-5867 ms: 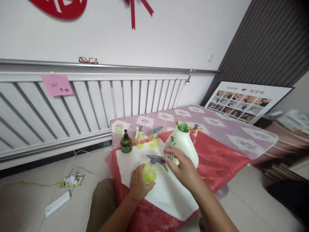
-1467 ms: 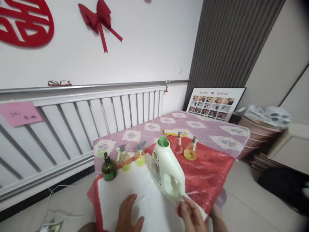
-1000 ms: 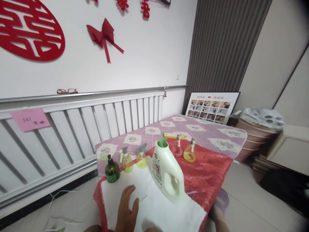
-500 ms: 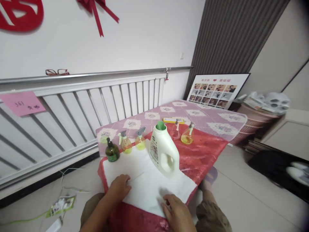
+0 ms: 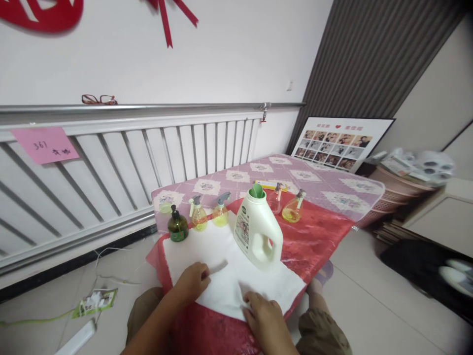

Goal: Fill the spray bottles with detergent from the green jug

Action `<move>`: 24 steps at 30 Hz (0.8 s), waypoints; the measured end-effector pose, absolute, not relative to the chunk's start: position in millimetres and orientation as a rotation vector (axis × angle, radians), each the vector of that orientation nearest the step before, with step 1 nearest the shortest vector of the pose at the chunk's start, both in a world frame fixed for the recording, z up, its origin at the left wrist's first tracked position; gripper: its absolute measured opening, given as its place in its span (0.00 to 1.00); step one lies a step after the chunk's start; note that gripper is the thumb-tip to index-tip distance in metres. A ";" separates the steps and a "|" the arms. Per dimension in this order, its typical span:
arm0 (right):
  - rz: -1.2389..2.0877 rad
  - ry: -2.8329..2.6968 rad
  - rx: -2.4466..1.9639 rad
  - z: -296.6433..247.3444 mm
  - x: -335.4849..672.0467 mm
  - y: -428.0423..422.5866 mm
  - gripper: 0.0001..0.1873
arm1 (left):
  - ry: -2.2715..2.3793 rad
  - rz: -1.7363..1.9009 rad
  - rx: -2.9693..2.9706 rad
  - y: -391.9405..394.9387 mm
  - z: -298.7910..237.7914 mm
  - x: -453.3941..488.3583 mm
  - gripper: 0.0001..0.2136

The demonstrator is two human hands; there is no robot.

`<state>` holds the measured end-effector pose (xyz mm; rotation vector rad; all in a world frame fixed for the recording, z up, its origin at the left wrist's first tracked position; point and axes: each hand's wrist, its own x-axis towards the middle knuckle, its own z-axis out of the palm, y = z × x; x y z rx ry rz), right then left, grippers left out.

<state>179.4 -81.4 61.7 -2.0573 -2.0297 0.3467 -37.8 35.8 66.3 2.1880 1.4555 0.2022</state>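
A white cloth [image 5: 218, 246] lies over a red cover [image 5: 318, 241] on a low table. My left hand [image 5: 192, 281] rests on the cloth's near left part, its fingers curled onto the fabric beside a small raised fold. At the cloth's near edge, my right hand [image 5: 264, 315] has its fingers bent down onto the fabric. A white detergent jug [image 5: 258, 231] with a green spout stands upright on the cloth just beyond both hands. At the cloth's far left corner stands a dark green pump bottle [image 5: 178, 228].
Two yellow-green spray bottles [image 5: 199, 218] [image 5: 220, 215] stand behind the cloth. Two more small bottles [image 5: 293, 209] [image 5: 275, 199] stand on the red cover at right. The pink patterned tabletop [image 5: 332, 190] runs to the right. A white radiator [image 5: 111, 162] lines the wall and baskets [image 5: 402, 187] stand at right.
My right hand has left the jug and come down to the cloth's near edge. My left hand, flat before, has curled its fingers, and a fold has risen in the cloth. The spray bottle I held earlier is gone from my hand.
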 end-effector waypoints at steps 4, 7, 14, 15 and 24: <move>0.262 -1.981 -2.025 79.6 191.1 -57.2 0.09 | 1.459 0.374 2.196 63.2 92.5 -38.1 0.05; 0.166 -1.937 -2.040 89.1 198.9 -32.3 0.12 | 1.506 0.462 2.189 90.8 102.1 -29.7 0.08; 0.076 -1.970 -2.073 82.8 187.2 -33.9 0.17 | 1.569 0.501 2.242 94.7 85.5 -22.1 0.17; 0.091 -1.987 -2.069 78.0 184.1 -39.3 0.15 | 1.562 0.473 2.257 87.9 80.4 -24.5 0.15; 0.165 -2.015 -2.086 55.3 177.9 -59.4 0.09 | 1.595 0.361 2.236 50.0 36.9 -46.8 0.10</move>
